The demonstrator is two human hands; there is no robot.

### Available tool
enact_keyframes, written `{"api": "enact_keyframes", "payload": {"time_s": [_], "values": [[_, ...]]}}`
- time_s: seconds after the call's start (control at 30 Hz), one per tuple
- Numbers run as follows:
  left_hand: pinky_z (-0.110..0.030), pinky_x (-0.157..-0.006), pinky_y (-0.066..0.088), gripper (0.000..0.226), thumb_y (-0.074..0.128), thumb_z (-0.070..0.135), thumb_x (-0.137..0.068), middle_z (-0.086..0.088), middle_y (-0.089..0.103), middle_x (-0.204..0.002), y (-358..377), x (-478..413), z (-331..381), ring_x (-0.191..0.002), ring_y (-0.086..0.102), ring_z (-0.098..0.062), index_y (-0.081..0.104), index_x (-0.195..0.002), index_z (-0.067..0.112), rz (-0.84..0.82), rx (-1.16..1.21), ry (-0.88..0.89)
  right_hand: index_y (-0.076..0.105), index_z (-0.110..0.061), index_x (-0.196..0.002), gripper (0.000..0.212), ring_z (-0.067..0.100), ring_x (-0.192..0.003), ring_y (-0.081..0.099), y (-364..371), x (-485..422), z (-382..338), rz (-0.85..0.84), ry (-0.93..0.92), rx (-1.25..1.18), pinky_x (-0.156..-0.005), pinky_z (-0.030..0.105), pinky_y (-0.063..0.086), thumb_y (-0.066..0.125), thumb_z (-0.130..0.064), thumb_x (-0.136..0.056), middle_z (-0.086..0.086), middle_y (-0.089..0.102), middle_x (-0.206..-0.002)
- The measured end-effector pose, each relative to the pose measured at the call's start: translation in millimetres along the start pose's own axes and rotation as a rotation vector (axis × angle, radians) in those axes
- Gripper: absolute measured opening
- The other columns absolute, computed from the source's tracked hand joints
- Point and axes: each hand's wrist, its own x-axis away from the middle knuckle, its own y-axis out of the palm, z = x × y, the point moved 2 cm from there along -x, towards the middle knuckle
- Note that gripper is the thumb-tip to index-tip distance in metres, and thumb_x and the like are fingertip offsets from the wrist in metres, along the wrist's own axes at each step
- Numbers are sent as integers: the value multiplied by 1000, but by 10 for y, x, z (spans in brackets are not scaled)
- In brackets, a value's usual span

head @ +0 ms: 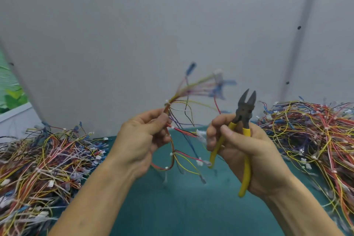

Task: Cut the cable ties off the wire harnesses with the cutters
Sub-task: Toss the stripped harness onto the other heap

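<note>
1. While the wire harness (172, 147) is gripped in the left hand (141, 138) above the green mat (182, 207), its trunk is held roughly upright, with loose ends fanned up and to the right
2. A white cable tie (167, 101) is seen on the trunk just above that hand, and lower ties (171, 153) are seen beneath it
3. The cutters (244, 109) are clasped by the yellow handles in the right hand (247, 155), jaws parted and pointed upward, to the right of the trunk and apart from it
4. The upper tie is judged the nearest target: it lies to the left of the blade tips at about their height, so the tool would have to be tilted leftward
5. Thin loose wires are strung between tool and tie and could be nicked unless the tips are closed on the tie alone
6. Heaps of harnesses are piled on the mat, a left heap (47, 155) and a right heap (310, 126), untouched by either hand
</note>
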Motion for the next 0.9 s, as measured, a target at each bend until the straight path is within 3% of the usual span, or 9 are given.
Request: {"api": "enact_keyframes", "payload": {"time_s": [0.13, 0.23, 0.3, 0.37, 0.43, 0.6, 0.7, 0.77, 0.9], "values": [[-20, -44, 45, 16, 54, 11, -83, -1, 57, -67, -47, 0, 18, -47, 47, -6, 70, -81, 12, -109, 302, -167, 72, -14, -80, 11, 20, -68, 58, -36, 14, -61, 23, -24, -43, -70, 33, 49, 70, -16, -70, 9, 63, -76], [-21, -46, 45, 20, 53, 7, -78, 0, 59, -69, -32, 38, -7, -48, 47, -7, 71, -75, 15, -194, 369, -209, 73, -19, -78, 12, 16, -70, 58, 0, 35, -37, 162, -55, 350, -68, 30, 47, 77, -15, -67, 10, 66, -74], [-21, -47, 45, 19, 52, 4, -73, -1, 60, -71, 9, 78, -56, -50, 45, -8, 68, -80, 14, -238, 385, -237, 72, -19, -80, 14, 10, -66, 56, 62, 53, 20, 176, -79, 592, -65, 20, 45, 79, -16, -69, 7, 66, -72], [-21, -47, 45, 21, 51, 2, -73, -3, 61, -71, 71, 128, -129, -49, 46, -9, 67, -80, 12, -257, 387, -278, 70, -15, -80, 6, 6, -59, 51, 152, 57, 88, 139, -93, 699, -57, 12, 41, 75, -11, -80, 1, 64, -66], [-23, -47, 48, 17, 51, 6, -77, -8, 63, -73, 141, 178, -232, -49, 55, -13, 68, -79, 8, -276, 450, -334, 69, -17, -79, 11, 8, -57, 49, 199, 64, 164, 117, -82, 773, -55, 15, 42, 70, -8, -85, 6, 65, -66], [-27, -55, 51, 33, 47, 7, -89, -17, 66, -90, 243, 233, -484, -67, 63, -19, 51, -122, 5, -267, 485, -365, 70, -21, -78, 7, 14, -57, 50, 178, 56, 302, 208, -46, 880, -59, 29, 45, 71, -16, -83, 3, 65, -64], [-19, -51, 43, 29, 60, 8, -75, -10, 68, -86, 244, 213, -545, -63, 53, -12, 64, -103, 1, -248, 404, -342, 72, -19, -84, 4, 15, -62, 61, 142, 42, 309, 197, -19, 888, -66, 32, 51, 71, -15, -83, 1, 70, -70], [-17, -45, 41, 15, 58, 7, -80, -7, 65, -80, 254, 217, -549, -56, 51, -9, 71, -88, 6, -267, 365, -330, 73, -17, -84, 4, 10, -59, 55, 122, 30, 294, 180, -7, 908, -62, 31, 49, 70, -14, -84, 5, 68, -67], [-22, -52, 50, 23, 64, 14, -80, -2, 66, -78, 208, 243, -580, -63, 61, -13, 74, -101, 10, -208, 241, -227, 69, -12, -71, 14, 3, -52, 45, -29, -5, 158, 315, -51, 760, -51, 14, 39, 69, -10, -85, -5, 56, -52]]}}
